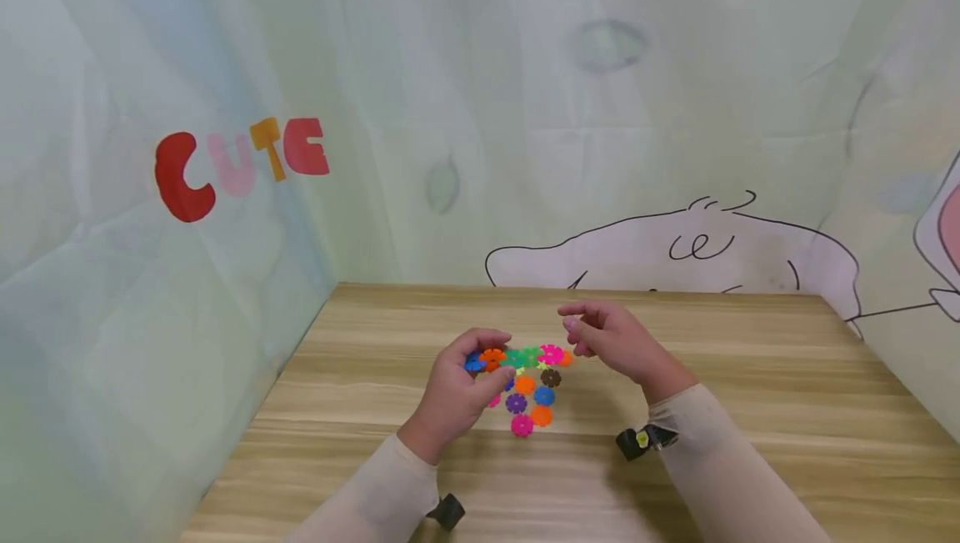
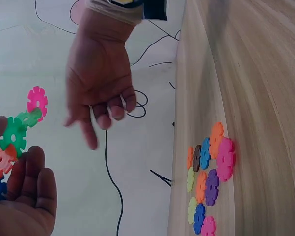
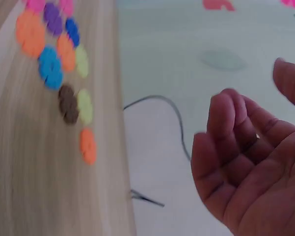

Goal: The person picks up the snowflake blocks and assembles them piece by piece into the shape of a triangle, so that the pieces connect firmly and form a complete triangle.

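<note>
Bright, even light — soft shadows, right wrist view motion-blurred, head view edges bowed

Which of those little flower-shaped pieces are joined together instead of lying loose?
The chain the left hand holds: blue, orange, two green, then pink at the free end. It is lifted off the wooden table, while the loose pieces lie flat beneath.

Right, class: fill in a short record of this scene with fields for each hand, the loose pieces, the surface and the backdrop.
Left hand: left hand grips a chain of joined snowflake discs, blue, orange, green and pink.
Right hand: right hand holds nothing, fingers loosely curled, just beside the chain's pink end.
Loose pieces: loose discs in orange, brown, blue, purple and pink lie flat in a cluster below the chain.
Surface: wooden table.
Backdrop: pale cloth with the word CUTE and a cartoon drawing.
</note>
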`<control>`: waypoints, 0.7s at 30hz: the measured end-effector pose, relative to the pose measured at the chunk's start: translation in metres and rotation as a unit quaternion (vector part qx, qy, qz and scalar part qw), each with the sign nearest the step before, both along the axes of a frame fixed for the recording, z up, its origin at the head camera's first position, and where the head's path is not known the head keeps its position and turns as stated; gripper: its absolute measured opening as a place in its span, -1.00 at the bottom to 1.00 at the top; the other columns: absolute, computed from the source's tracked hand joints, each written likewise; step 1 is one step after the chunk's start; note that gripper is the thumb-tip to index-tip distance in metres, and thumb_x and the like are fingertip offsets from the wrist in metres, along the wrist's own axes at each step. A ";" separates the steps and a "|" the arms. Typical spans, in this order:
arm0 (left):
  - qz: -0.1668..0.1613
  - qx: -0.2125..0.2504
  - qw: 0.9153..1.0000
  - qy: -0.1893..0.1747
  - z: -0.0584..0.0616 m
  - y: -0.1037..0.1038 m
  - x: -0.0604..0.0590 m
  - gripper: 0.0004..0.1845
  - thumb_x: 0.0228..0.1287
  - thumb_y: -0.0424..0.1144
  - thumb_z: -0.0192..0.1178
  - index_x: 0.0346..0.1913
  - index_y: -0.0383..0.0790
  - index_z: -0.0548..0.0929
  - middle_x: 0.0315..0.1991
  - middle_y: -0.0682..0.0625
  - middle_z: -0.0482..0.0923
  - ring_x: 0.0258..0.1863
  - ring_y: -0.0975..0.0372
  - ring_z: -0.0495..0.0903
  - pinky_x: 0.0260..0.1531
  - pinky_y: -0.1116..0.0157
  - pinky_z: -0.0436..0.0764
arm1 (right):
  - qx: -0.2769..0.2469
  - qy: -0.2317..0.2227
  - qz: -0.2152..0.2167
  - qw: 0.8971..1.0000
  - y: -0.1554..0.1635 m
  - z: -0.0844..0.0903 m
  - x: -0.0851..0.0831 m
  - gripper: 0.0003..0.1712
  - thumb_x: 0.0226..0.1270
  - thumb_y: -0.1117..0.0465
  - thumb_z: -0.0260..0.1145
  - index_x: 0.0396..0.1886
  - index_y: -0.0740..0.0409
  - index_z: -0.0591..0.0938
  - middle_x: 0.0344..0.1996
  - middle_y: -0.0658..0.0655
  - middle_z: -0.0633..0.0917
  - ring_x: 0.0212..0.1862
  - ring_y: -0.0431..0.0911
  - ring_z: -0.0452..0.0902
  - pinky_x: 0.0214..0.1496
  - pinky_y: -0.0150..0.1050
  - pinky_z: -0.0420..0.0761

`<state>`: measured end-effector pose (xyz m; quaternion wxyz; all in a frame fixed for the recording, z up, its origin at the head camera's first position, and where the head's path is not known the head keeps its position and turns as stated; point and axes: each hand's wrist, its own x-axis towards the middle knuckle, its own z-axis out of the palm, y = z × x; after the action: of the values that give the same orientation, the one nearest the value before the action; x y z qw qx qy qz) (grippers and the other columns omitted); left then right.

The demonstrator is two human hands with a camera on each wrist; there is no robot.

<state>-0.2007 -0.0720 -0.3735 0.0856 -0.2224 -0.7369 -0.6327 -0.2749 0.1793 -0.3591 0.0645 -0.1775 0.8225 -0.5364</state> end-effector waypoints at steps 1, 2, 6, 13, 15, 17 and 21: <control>-0.001 0.002 1.000 -0.003 0.000 0.000 0.000 -0.67 0.24 -0.32 0.30 0.05 -0.01 0.58 -0.01 0.01 0.54 -0.07 0.12 0.56 -0.13 0.25 0.66 | 0.016 -0.001 -0.011 1.000 0.001 -0.003 -0.004 -0.63 0.42 0.00 0.22 0.12 0.02 0.58 -0.25 0.22 0.62 -0.29 0.11 0.59 -0.14 -0.07 0.65; -0.002 0.003 1.000 -0.006 0.001 0.001 0.000 -0.66 0.24 -0.32 0.30 0.05 0.00 0.57 -0.01 0.01 0.53 -0.08 0.12 0.56 -0.14 0.25 0.67 | 0.035 0.001 -0.020 0.999 0.001 -0.005 -0.009 -0.64 0.40 0.00 0.23 0.10 0.02 0.59 -0.27 0.21 0.62 -0.30 0.10 0.59 -0.17 -0.09 0.63; -0.002 -0.001 1.000 -0.011 0.001 0.002 -0.001 -0.64 0.22 -0.32 0.31 0.06 0.01 0.56 -0.02 0.02 0.53 -0.07 0.13 0.55 -0.12 0.24 0.66 | 0.130 0.003 -0.045 0.990 0.000 -0.017 -0.026 -0.64 0.36 -0.03 0.27 0.05 0.01 0.62 -0.30 0.19 0.65 -0.33 0.03 0.58 -0.29 -0.16 0.57; -0.004 -0.003 1.000 -0.011 0.000 -0.001 -0.002 -0.61 0.20 -0.31 0.34 0.07 0.03 0.55 -0.02 0.00 0.52 -0.04 0.13 0.52 -0.03 0.19 0.62 | 0.236 -0.006 -0.044 0.971 -0.009 -0.031 -0.042 -0.67 0.30 0.07 0.34 0.02 0.06 0.66 -0.25 0.07 0.64 -0.25 -0.05 0.52 -0.21 -0.18 0.57; -0.008 0.000 1.000 -0.011 0.000 -0.002 -0.002 -0.61 0.20 -0.32 0.34 0.07 0.03 0.55 -0.03 -0.01 0.52 -0.04 0.13 0.52 -0.03 0.17 0.62 | 0.258 -0.005 -0.040 0.965 -0.012 -0.036 -0.045 -0.70 0.29 0.10 0.35 -0.01 0.04 0.67 -0.21 0.06 0.64 -0.21 -0.05 0.51 -0.13 -0.14 0.57; -0.014 0.003 1.000 -0.012 -0.001 -0.002 -0.002 -0.60 0.19 -0.33 0.35 0.07 0.03 0.55 -0.03 -0.02 0.52 -0.04 0.12 0.51 -0.03 0.16 0.62 | 0.275 -0.008 -0.036 0.961 -0.014 -0.041 -0.046 -0.73 0.29 0.12 0.34 -0.03 0.02 0.68 -0.16 0.08 0.65 -0.17 -0.04 0.53 -0.03 -0.08 0.57; -0.020 0.002 1.000 -0.013 0.000 -0.003 -0.001 -0.60 0.19 -0.34 0.34 0.06 0.05 0.55 -0.02 0.00 0.52 -0.03 0.13 0.52 -0.02 0.17 0.62 | 0.292 -0.020 -0.037 0.956 -0.019 -0.047 -0.048 -0.74 0.30 0.24 0.27 -0.04 -0.03 0.69 0.00 0.12 0.64 0.05 0.06 0.51 0.20 0.06 0.46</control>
<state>-0.2017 -0.0754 -0.3739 0.0638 -0.2285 -0.7318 -0.6389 -0.3225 0.1604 -0.4062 0.1103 -0.1096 0.9477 -0.2786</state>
